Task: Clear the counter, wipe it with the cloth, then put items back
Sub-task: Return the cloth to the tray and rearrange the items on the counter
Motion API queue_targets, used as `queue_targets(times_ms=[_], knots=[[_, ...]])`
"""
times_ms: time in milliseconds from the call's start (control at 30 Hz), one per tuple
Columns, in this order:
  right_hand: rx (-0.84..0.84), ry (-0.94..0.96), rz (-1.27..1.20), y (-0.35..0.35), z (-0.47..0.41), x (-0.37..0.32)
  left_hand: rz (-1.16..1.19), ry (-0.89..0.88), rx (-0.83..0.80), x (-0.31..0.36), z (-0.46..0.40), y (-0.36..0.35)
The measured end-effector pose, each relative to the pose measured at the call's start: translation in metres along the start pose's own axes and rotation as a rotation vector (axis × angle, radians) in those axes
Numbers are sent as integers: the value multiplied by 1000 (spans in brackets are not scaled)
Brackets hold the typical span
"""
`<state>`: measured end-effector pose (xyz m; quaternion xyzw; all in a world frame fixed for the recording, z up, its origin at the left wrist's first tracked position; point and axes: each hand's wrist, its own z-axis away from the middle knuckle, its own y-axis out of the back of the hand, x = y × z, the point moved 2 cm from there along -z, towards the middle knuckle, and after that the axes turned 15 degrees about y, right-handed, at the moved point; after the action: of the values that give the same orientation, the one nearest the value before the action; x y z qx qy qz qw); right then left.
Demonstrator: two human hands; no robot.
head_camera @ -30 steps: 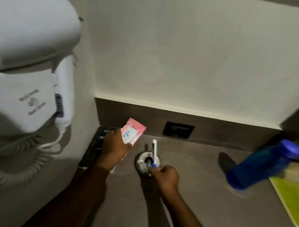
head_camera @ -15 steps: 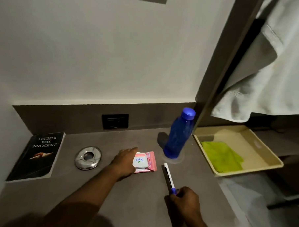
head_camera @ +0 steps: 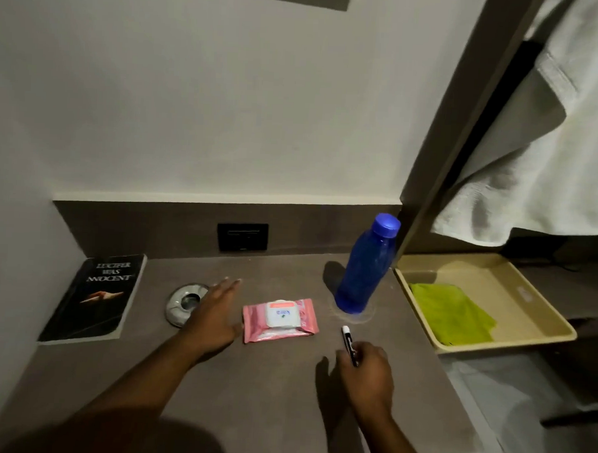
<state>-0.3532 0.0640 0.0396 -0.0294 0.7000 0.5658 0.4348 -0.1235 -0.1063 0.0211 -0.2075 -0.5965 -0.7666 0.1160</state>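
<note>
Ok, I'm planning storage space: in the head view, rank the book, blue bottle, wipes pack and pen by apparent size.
1. book
2. blue bottle
3. wipes pack
4. pen, partly hidden by the right hand

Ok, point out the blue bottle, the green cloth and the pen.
blue bottle [head_camera: 362,270], head view, middle of its body.
green cloth [head_camera: 453,313], head view, centre of the fold, in the tray.
pen [head_camera: 347,338], head view, shaft just below the white tip.

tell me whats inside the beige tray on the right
A green cloth lies loosely folded in the beige tray, covering its near left part. The rest of the tray floor shows bare. Whatever is under the cloth cannot be seen.
</note>
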Motion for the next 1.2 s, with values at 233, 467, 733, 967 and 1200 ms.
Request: queue_targets(times_ms=[233, 467, 733, 967, 1200], knots=[[-259, 410, -133, -90, 7, -155, 194, 480, 225, -127, 15, 74], [-685, 297, -271, -236, 46, -266, 369, 690, 153, -206, 30, 105], [-551, -42, -298, -308, 33, -295, 326, 708, 34, -230, 32, 103], [-588, -197, -591, -317, 22, -296, 411, 777, 111, -234, 27, 104], [-648, -25, -632, -261, 29, -277, 818, 901, 317, -232, 35, 95]])
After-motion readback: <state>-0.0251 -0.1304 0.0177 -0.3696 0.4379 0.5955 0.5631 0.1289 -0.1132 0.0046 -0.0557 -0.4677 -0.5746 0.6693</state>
